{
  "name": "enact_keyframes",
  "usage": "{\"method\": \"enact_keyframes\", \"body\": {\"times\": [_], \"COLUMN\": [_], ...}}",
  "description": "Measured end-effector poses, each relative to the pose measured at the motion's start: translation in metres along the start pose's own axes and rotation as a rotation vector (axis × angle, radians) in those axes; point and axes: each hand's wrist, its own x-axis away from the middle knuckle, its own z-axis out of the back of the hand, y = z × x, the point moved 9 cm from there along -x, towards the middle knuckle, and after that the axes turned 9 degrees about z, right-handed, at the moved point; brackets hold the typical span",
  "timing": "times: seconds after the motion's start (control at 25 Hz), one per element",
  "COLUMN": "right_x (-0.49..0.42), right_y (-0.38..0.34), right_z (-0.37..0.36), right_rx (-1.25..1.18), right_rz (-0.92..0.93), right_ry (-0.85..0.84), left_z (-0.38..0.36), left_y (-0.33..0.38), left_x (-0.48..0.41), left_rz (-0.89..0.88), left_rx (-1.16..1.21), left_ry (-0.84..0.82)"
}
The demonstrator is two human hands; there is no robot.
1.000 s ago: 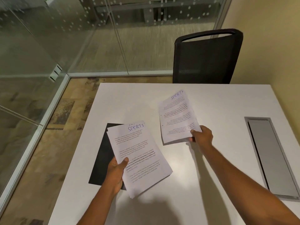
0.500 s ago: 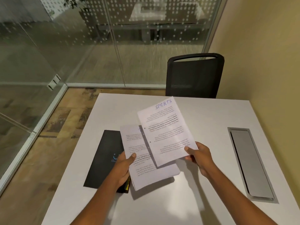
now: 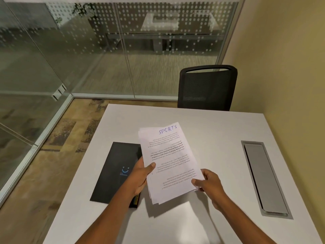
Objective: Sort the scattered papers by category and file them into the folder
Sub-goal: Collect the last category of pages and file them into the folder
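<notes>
A stack of white printed papers (image 3: 168,155) with "SPORTS" handwritten in blue at its top is held above the white table (image 3: 211,131). My left hand (image 3: 140,175) grips the stack's left edge, thumb on top. My right hand (image 3: 209,182) pinches its lower right corner. The printed text on the top sheet runs upside down. A black folder (image 3: 116,169) with a small blue smile logo lies flat on the table to the left, partly under my left hand and the papers.
A grey metal cable hatch (image 3: 263,176) is set into the table at the right. A black mesh chair (image 3: 207,88) stands at the far edge. Glass walls run along the left and back, and a yellow wall is at the right.
My right hand brought its SPORTS sheets leftward onto the sheets in my left hand. The two bundles now form one stack held by both hands.
</notes>
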Motion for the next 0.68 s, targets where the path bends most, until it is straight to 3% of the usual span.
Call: {"method": "enact_keyframes", "body": {"times": [0.12, 0.32, 0.44, 0.68], "right_x": [-0.009, -0.035, -0.043, -0.041], "right_y": [-0.003, -0.02, -0.031, -0.031], "right_z": [0.014, 0.02, 0.021, 0.024], "right_rx": [0.041, -0.162, -0.151, -0.016], "right_rz": [0.016, -0.013, -0.014, 0.075], "right_ry": [0.064, -0.033, -0.075, 0.035], "left_z": [-0.001, -0.016, -0.025, -0.033], "left_y": [-0.005, -0.011, -0.013, -0.016], "left_x": [0.001, 0.003, 0.005, -0.003], "left_rz": [0.016, 0.029, 0.042, -0.05], "left_rx": [-0.051, -0.124, -0.168, -0.171], "left_ry": [0.014, -0.021, -0.011, 0.219]}}
